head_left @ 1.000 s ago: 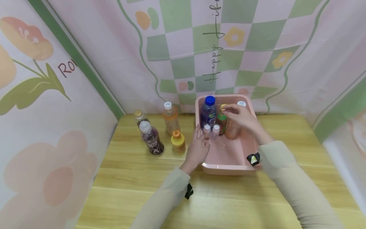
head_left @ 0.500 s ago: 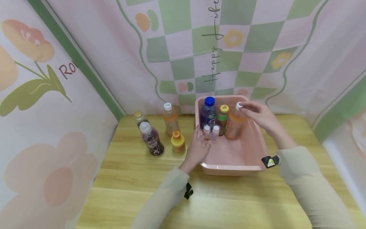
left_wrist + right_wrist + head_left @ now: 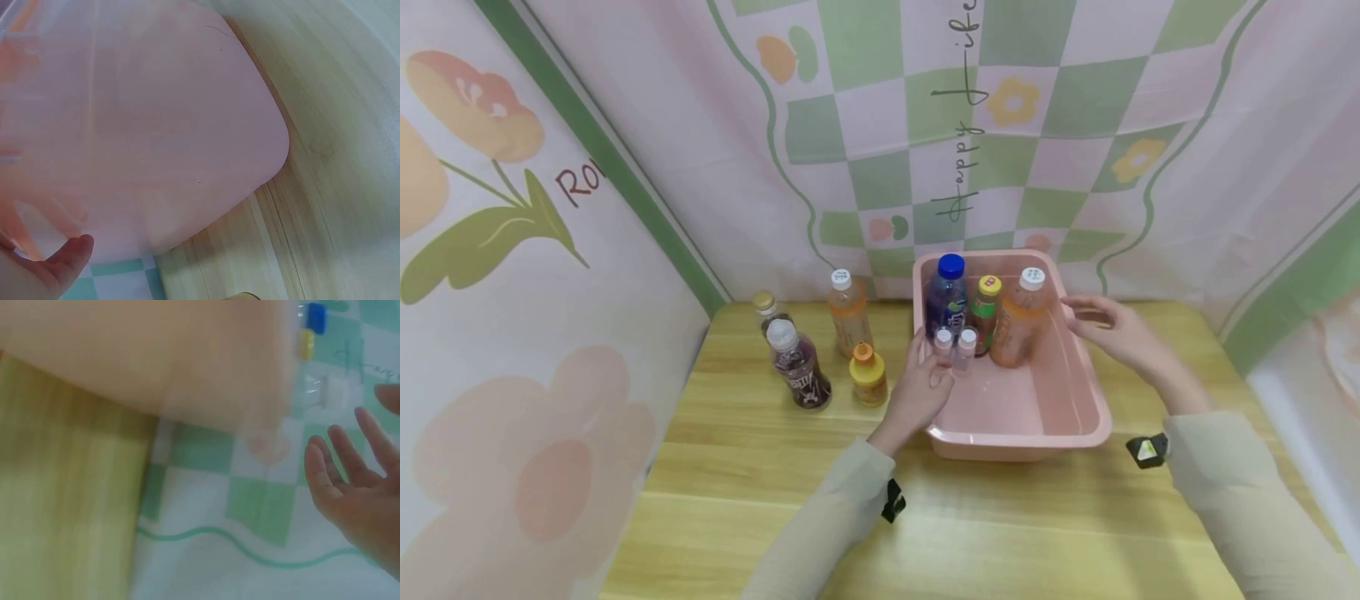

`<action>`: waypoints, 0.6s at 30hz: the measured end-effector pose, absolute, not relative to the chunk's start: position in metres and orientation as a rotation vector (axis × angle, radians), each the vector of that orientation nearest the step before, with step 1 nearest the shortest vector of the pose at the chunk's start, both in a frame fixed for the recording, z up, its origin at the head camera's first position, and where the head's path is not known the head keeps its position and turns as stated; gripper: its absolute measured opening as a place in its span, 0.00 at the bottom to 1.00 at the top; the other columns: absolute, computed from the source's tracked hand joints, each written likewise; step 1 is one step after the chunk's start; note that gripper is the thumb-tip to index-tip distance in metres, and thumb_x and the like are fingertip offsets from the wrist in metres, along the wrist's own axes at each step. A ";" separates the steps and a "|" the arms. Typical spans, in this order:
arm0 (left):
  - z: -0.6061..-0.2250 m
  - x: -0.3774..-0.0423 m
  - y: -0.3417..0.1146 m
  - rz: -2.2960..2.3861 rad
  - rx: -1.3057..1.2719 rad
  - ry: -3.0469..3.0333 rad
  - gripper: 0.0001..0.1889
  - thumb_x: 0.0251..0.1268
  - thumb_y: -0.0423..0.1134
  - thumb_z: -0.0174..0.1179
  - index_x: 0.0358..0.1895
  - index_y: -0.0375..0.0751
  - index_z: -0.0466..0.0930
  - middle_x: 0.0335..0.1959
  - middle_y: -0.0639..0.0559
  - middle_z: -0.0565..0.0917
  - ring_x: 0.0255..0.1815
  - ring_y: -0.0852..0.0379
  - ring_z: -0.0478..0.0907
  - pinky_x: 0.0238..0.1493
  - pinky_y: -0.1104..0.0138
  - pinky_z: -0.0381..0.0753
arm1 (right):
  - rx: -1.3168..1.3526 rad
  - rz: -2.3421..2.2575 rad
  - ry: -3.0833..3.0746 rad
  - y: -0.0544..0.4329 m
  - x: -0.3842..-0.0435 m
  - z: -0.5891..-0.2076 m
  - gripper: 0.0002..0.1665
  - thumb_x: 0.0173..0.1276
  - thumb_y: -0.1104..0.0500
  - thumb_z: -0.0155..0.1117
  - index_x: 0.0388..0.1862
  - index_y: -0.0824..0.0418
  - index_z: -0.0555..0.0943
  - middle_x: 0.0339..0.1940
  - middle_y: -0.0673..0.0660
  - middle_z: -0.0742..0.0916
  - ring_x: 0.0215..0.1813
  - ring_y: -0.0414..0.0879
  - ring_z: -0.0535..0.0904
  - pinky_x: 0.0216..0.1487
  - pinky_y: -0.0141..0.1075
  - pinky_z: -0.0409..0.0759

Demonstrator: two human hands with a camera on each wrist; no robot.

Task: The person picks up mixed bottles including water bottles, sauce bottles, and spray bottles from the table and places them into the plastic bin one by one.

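A pink plastic basin (image 3: 1022,440) stands on the table. My left hand (image 3: 919,393) grips its left rim, with one finger (image 3: 74,253) against the outer wall in the left wrist view. Inside, by the left fingers, stand two small clear bottles with white caps (image 3: 967,350). Behind them are a blue-capped bottle (image 3: 947,304), a yellow-capped bottle with a green label (image 3: 983,317) and a white-capped orange bottle (image 3: 1019,325). My right hand (image 3: 1112,333) is at the basin's right rim, fingers loosely bent and holding nothing; whether the fingertips touch the rim I cannot tell.
Left of the basin stand a white-capped orange bottle (image 3: 850,321), a yellow squeeze bottle (image 3: 869,382), a dark drink bottle (image 3: 803,371) and a gold-capped bottle (image 3: 769,310). A printed curtain (image 3: 880,125) hangs behind the wooden table (image 3: 760,483).
My right hand has moved right, from the yellow cap past the orange bottle's white cap to the basin's right rim. My left hand has stayed on the left rim.
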State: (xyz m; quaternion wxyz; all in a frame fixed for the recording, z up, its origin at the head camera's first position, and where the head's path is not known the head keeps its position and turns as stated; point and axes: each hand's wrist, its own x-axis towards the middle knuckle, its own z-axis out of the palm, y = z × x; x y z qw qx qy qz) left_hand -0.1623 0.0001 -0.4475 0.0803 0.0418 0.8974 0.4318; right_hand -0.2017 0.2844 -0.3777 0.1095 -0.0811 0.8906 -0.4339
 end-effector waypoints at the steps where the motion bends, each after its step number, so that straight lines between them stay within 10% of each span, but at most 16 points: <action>1: -0.448 -0.162 0.000 1.290 0.127 2.686 0.18 0.65 0.44 0.50 0.57 0.49 0.77 0.79 0.64 0.37 0.67 0.42 0.70 0.46 0.59 0.83 | -0.237 -1.282 2.605 0.287 -0.201 -0.381 0.34 0.74 0.53 0.51 0.71 0.70 0.59 0.70 0.77 0.64 0.68 0.72 0.61 0.65 0.67 0.62; 5: -0.449 -0.163 0.000 1.290 0.139 2.693 0.18 0.65 0.44 0.50 0.57 0.48 0.77 0.79 0.63 0.38 0.68 0.42 0.69 0.50 0.56 0.82 | -0.280 -1.317 2.621 0.292 -0.200 -0.397 0.32 0.73 0.56 0.52 0.69 0.71 0.59 0.70 0.77 0.62 0.66 0.75 0.62 0.61 0.67 0.66; 11: -0.447 -0.162 -0.001 1.290 0.151 2.687 0.18 0.65 0.43 0.49 0.56 0.48 0.77 0.80 0.62 0.38 0.68 0.44 0.69 0.51 0.56 0.82 | -0.376 -1.328 2.736 0.293 -0.200 -0.418 0.29 0.71 0.62 0.54 0.66 0.74 0.63 0.69 0.77 0.61 0.61 0.75 0.66 0.54 0.36 0.80; 18: -0.447 -0.162 -0.001 1.295 0.151 2.678 0.18 0.64 0.42 0.50 0.56 0.48 0.77 0.79 0.63 0.37 0.67 0.45 0.71 0.52 0.57 0.81 | -0.392 -1.339 2.764 0.288 -0.199 -0.433 0.31 0.68 0.63 0.56 0.67 0.75 0.62 0.71 0.80 0.54 0.62 0.80 0.60 0.55 0.69 0.68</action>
